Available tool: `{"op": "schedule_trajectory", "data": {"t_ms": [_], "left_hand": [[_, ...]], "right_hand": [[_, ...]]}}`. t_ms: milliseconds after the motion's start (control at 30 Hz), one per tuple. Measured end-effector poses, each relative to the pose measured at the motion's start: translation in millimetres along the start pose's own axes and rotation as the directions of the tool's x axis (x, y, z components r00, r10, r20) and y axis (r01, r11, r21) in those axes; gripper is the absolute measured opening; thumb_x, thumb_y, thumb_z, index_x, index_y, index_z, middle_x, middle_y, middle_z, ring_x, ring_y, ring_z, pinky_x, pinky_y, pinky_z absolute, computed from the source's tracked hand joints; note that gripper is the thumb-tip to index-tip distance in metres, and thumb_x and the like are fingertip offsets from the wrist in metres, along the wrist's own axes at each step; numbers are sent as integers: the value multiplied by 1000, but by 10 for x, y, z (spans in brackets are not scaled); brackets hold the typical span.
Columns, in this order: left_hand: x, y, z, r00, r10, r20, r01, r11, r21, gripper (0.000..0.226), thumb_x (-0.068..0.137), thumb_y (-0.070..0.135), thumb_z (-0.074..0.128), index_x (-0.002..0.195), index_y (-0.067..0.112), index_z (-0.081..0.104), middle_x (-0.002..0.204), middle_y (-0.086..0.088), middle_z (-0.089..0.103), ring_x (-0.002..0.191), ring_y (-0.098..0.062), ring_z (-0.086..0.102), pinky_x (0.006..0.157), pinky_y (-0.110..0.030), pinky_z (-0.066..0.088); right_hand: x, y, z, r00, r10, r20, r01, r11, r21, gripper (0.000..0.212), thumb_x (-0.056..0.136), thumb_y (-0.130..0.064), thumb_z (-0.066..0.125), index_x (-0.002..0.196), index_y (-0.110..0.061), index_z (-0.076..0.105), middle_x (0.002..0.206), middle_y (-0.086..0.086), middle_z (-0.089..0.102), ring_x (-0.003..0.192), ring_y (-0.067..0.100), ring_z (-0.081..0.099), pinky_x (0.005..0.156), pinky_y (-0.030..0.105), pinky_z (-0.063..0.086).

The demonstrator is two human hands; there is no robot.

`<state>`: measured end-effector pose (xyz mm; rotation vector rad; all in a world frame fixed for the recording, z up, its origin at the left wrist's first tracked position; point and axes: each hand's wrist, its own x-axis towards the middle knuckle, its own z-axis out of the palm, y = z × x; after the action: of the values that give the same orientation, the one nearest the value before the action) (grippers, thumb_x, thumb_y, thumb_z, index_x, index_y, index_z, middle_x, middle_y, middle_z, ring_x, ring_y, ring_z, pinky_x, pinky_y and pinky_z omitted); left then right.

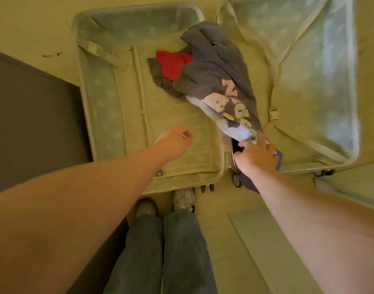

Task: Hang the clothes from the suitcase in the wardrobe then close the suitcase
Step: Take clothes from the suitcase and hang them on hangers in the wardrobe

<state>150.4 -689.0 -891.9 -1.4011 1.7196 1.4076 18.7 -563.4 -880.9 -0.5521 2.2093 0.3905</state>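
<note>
A pale suitcase (101,107) lies open flat on the floor, both halves showing. A grey T-shirt with a cartoon print (215,71) stretches from the left half toward me, and my right hand (256,158) grips its near end above the hinge. Under its far end lie a red garment (173,64) and a dark grey one (160,79). My left hand (175,141) hovers over the zipped divider of the left half, fingers curled, holding nothing that I can see.
The right half of the suitcase (313,81) has a loose lining and a strap buckle (274,113). A dark panel (29,115) borders the left side. My legs and shoes (165,206) stand at the near edge, by the suitcase wheels (237,180).
</note>
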Motion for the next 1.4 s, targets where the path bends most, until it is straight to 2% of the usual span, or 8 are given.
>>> {"op": "schedule_trajectory", "data": {"t_ms": [233, 367, 667, 767, 867, 1067, 1267, 1400], "left_hand": [[140, -88, 136, 994, -104, 24, 107, 984, -145, 11, 90, 18, 52, 82, 21, 59, 100, -11, 65, 86, -25, 60, 68, -28, 41], [46, -92, 93, 983, -172, 65, 183, 952, -244, 19, 93, 21, 50, 75, 28, 54, 99, -6, 65, 89, -20, 59, 74, -30, 45], [-397, 141, -158, 950, -266, 162, 309, 736, -603, 42, 94, 41, 50, 130, 19, 50, 119, 0, 56, 108, -18, 54, 82, -33, 46], [-626, 327, -339, 942, -204, 266, 335, 565, -754, 44, 89, 52, 50, 123, 25, 54, 130, -1, 47, 119, -26, 48, 90, -41, 42], [-860, 461, -483, 947, -130, 292, 320, 442, -838, 30, 89, 39, 58, 108, 15, 59, 106, -9, 59, 92, -27, 58, 79, -38, 49], [-1282, 309, -712, 987, -160, 2, 101, 614, -783, 19, 90, -6, 49, 99, 10, 53, 85, -15, 56, 78, -26, 56, 73, -35, 48], [-1604, 248, -962, 946, -317, 71, 229, 495, -838, 17, 84, 2, 44, 80, 9, 58, 66, -9, 52, 60, -20, 50, 60, -27, 45], [-1747, 156, -1092, 925, -312, 216, 333, 396, -856, 14, 76, 6, 42, 65, 13, 46, 55, -5, 44, 53, -20, 44, 58, -29, 41]], "right_hand": [[296, 80, -12, 998, 37, 54, -36, 999, -32, 49, 95, -19, 44, 142, -12, 34, 150, 5, 29, 137, 29, 27, 109, 39, 26], [277, 53, 30, 992, 97, -77, -66, 940, 335, 29, 90, 0, 46, 114, -5, 62, 119, 14, 61, 111, 32, 55, 89, 33, 45], [-105, -379, -319, 986, 79, 149, -167, 332, 928, 23, 89, 1, 36, 75, -15, 46, 65, 6, 45, 27, 7, 44, 27, 15, 31], [-447, -570, -508, 966, -110, 235, -187, 332, 925, 28, 92, 2, 38, 80, -17, 54, 71, 0, 54, 32, -4, 51, 35, 10, 42], [-868, -743, -630, 921, -216, 323, -264, 262, 928, 20, 80, 1, 42, 76, -3, 60, 65, 21, 58, 56, 28, 59, 63, 36, 57], [-1419, -645, -722, 810, -458, 367, -273, 258, 927, 31, 91, -10, 38, 91, -14, 68, 76, 7, 71, 73, 21, 65, 72, 30, 51], [-1399, -553, -617, 933, 68, 355, -348, -90, 933, 19, 94, -27, 52, 106, -12, 52, 95, 4, 53, 90, 22, 54, 80, 28, 47], [-1294, -423, -607, 909, -55, 413, -417, -132, 899, 52, 86, -56, 54, 125, -21, 51, 120, 4, 59, 109, 24, 55, 86, 37, 47]]}}
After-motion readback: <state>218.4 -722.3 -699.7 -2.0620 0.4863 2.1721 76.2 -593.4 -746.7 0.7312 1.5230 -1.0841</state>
